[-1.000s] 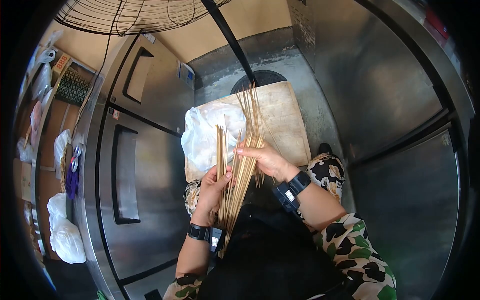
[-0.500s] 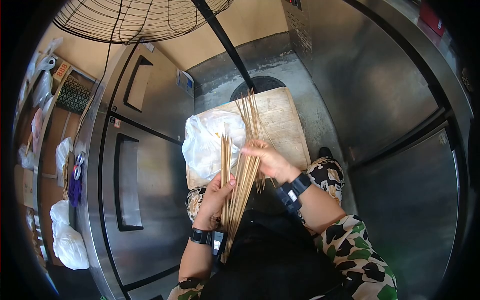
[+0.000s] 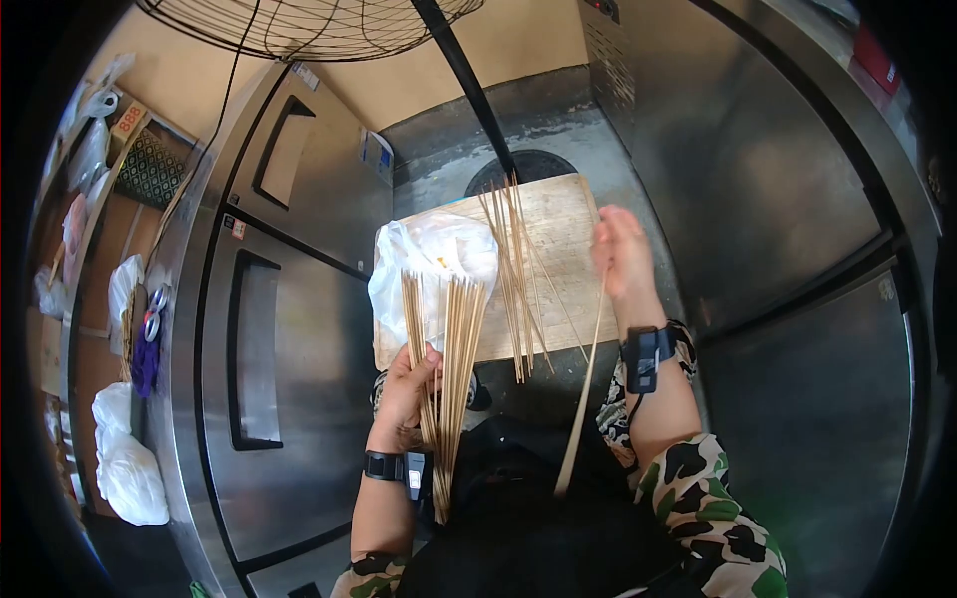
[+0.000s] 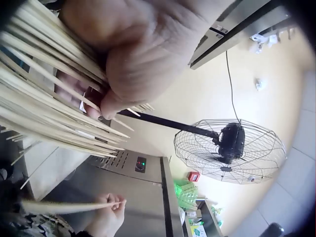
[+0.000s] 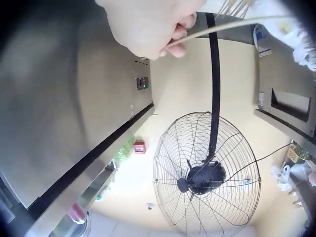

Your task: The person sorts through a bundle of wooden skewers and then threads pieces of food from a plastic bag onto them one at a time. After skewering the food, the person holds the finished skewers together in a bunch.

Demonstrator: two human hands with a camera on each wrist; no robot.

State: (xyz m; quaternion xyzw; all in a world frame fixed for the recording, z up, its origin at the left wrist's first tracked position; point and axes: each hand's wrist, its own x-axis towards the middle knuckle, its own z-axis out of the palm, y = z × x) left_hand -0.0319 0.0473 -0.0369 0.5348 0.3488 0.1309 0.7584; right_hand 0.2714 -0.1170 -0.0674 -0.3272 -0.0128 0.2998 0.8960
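In the head view my left hand (image 3: 402, 394) grips a fanned bundle of bamboo skewers (image 3: 461, 339), its thumb lying across them and their tips pointing away from me. A narrow gap splits the bundle into two groups. Out to the right, my right hand (image 3: 623, 254) pinches one end of a single skewer (image 3: 586, 389), blurred by motion, whose other end slants back toward the black apron. The right wrist view shows this pinch between thumb and fingertips. Several loose skewers (image 3: 513, 289) lie on the wooden board (image 3: 573, 249) between the hands.
A white plastic bag (image 3: 399, 269) lies on the board's left side. Steel refrigerators (image 3: 269, 349) stand close on the left and right. Beyond the board a black fan (image 3: 319, 25) rises on its pole. White bags (image 3: 130, 468) hang at far left.
My right hand has left the bundle and swung out to the right, drawing one skewer with it. The left hand has shifted slightly left, and its skewers have fanned into two groups.
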